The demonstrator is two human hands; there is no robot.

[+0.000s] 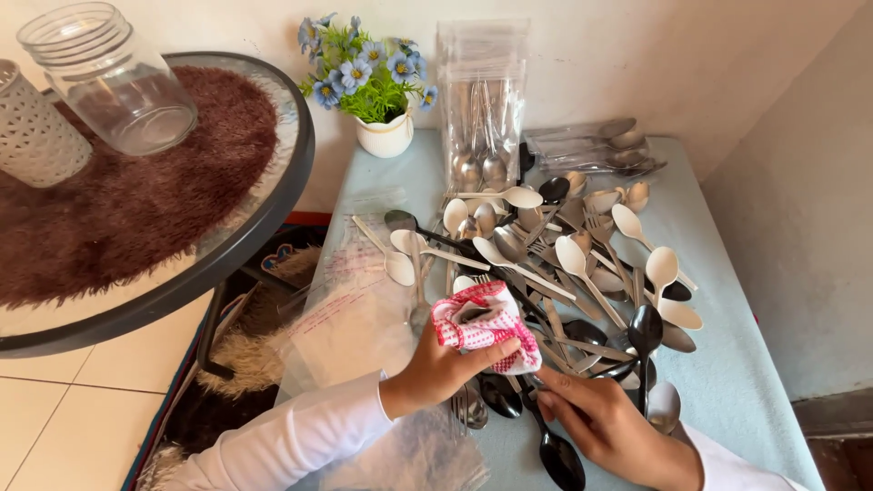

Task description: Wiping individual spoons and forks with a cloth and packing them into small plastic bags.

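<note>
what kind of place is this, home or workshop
Most likely a room in a home. A small table heaped with plastic and metal spoons stands by a plain wall, beside a potted artificial flower and a round glass table with a brown fluffy mat.

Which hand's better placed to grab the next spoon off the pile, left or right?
Right, probably. The right hand has free fingers already on a black spoon at the near edge of the cutlery pile. The left hand is occupied gripping the red-and-white cloth.
</note>
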